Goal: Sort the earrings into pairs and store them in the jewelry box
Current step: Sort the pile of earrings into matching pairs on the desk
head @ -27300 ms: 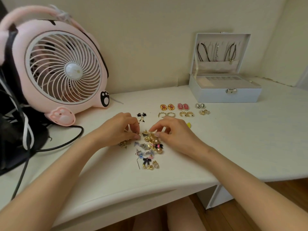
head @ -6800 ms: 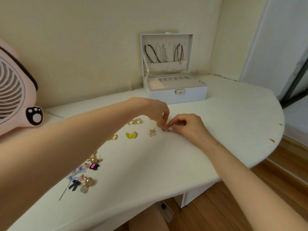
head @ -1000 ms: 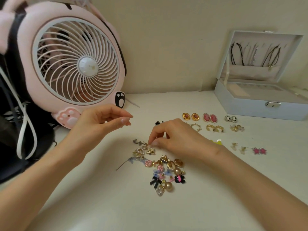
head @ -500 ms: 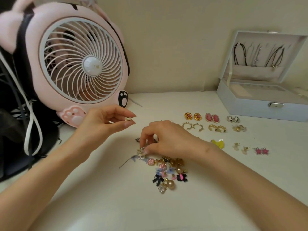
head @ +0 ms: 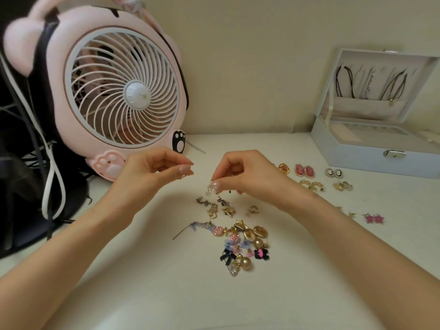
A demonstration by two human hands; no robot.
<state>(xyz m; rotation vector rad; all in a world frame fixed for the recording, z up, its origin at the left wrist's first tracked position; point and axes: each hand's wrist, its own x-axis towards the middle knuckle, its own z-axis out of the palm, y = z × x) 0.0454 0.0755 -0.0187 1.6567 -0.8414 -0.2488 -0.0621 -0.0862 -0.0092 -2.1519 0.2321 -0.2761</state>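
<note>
left hand [head: 152,172]: raised over the desk [head: 166,294], thumb and forefinger pinching a tiny stud [head: 183,174] — too small to say which kind
right hand [head: 247,173]: fingertips pinching a clear drop [head: 212,188], held just above the pile [head: 240,236]
done: several pairs [head: 307,171] set out in rows on the desk, right of the hands, between pile and box; one pair partly hidden behind the right hand
todo: pile is a fair heap of mixed gold, pearl, pink and black pieces; pairs are not boxed. My read: sorting under halfway, storing not begun
box [head: 371,151]: far right by the wall [head: 250,67], lid up, necklaces [head: 344,91] hanging in the lid, tray too dim to read
desk: white, smooth, matte — small pieces show up well on it
room: plain cream wall right behind the desk; pink fan [head: 121,91] back left, dark gear [head: 16,191] beside it
</note>
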